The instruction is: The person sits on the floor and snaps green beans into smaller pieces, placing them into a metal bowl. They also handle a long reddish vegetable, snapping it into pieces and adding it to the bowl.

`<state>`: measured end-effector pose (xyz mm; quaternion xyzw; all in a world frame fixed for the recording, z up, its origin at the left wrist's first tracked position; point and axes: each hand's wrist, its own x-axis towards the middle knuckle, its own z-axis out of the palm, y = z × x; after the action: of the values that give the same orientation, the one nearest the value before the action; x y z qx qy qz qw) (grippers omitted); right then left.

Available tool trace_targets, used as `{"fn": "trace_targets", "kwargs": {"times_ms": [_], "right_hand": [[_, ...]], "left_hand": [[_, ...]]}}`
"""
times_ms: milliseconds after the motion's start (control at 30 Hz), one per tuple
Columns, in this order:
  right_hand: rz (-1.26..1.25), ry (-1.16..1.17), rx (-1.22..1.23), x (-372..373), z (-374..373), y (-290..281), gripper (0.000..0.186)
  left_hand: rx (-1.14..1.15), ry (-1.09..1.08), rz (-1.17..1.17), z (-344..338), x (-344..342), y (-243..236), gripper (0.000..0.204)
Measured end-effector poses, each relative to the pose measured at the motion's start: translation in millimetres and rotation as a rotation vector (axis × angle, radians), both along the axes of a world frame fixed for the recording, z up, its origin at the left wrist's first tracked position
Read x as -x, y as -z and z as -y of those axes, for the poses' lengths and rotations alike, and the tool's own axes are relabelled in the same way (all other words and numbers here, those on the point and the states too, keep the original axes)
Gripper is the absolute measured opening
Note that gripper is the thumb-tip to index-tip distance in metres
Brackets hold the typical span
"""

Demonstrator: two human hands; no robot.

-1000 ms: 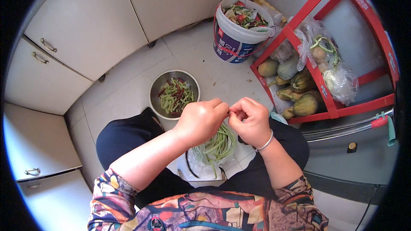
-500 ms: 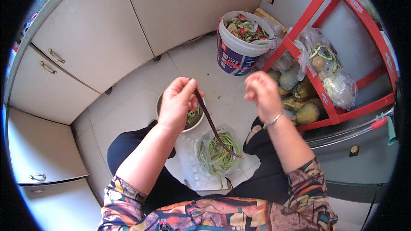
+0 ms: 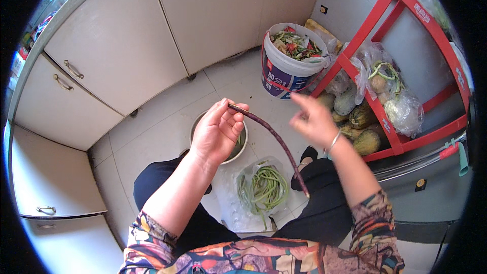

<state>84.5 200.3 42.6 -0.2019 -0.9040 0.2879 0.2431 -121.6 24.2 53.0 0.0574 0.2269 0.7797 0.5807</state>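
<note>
My left hand (image 3: 212,136) is closed around one end of a long, dark purple bean (image 3: 276,136). The bean arcs down to the right, its pale tip hanging over my right thigh. To the right, my right hand (image 3: 318,126) is raised, apart from the bean, with index finger stretched out and thumb apart; I see nothing in it. Behind my left hand stands a round bowl (image 3: 245,147) with some green pieces inside, mostly hidden by that hand. Between my legs, a clear plastic bag (image 3: 244,193) lies spread around a bundle of long green beans (image 3: 268,185).
A white and purple bucket (image 3: 284,77) full of vegetable scraps stands beyond my right hand. A red rack (image 3: 388,127) at the right holds squashes (image 3: 366,142) and bagged vegetables. Pale cabinets (image 3: 109,35) line the left and back.
The bean has swung outward to the right and now curves more. My right hand has moved slightly lower, and its index finger has stretched out.
</note>
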Motion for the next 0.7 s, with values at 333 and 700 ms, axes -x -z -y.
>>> {"fn": "trace_targets", "kwargs": {"times_ms": [333, 700], "right_hand": [[-0.44, 0.213, 0.743, -20.9, 66.9, -38.1, 0.015], [-0.454, 0.241, 0.93, -20.3, 65.0, -39.7, 0.022]], "left_hand": [[0.223, 0.327, -0.53, -2.7, -26.6, 4.6, 0.013], [0.26, 0.318, -1.052, -7.5, -54.1, -10.0, 0.027]]}}
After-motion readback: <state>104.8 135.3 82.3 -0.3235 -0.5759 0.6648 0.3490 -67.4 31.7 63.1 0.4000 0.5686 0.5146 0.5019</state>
